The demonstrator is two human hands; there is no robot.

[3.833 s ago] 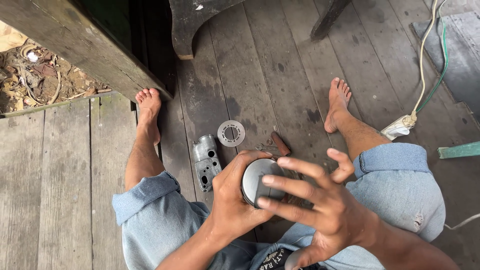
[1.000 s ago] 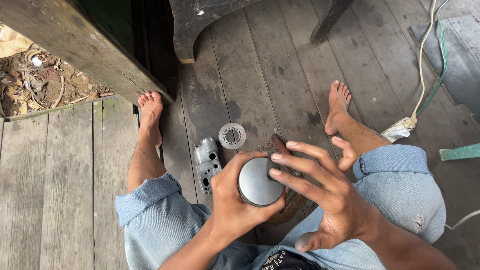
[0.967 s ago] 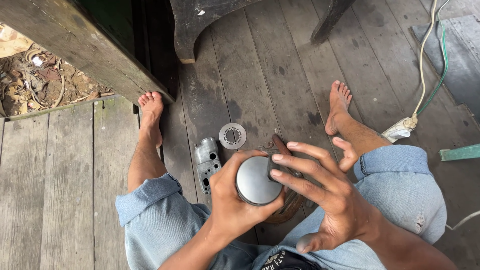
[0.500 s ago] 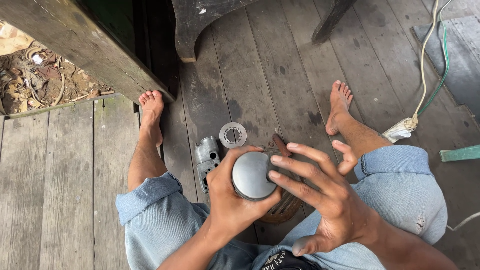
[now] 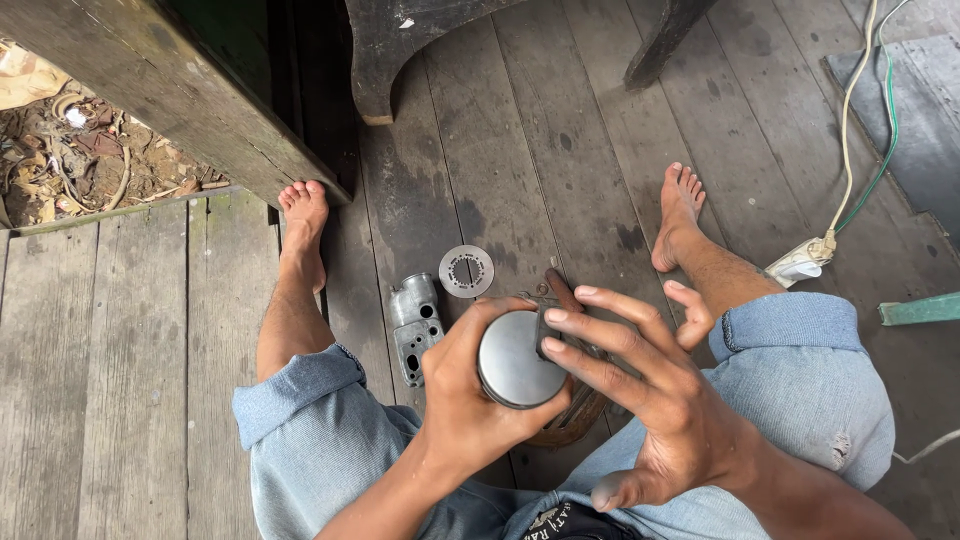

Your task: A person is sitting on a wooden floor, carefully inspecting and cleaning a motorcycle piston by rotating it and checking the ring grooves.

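The left hand [image 5: 465, 400] grips a grey metal cylinder [image 5: 518, 358] above the lap, fingers wrapped round its side; its flat round end faces up at the camera, long axis running away downward; the right hand [image 5: 665, 420] rests spread fingertips [image 5: 556, 316] on its rim; a grey housing [image 5: 416, 325] and perforated disc [image 5: 466, 270] lie on the plank floor [image 5: 520, 150].

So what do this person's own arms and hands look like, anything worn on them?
Both forearms are bare, with no sleeves in view. The left hand and the right hand wear no gloves, rings, watch or bands that I can see. The fingers are uncovered, with short nails. Lower down, rolled-up light blue denim trousers cover the legs.
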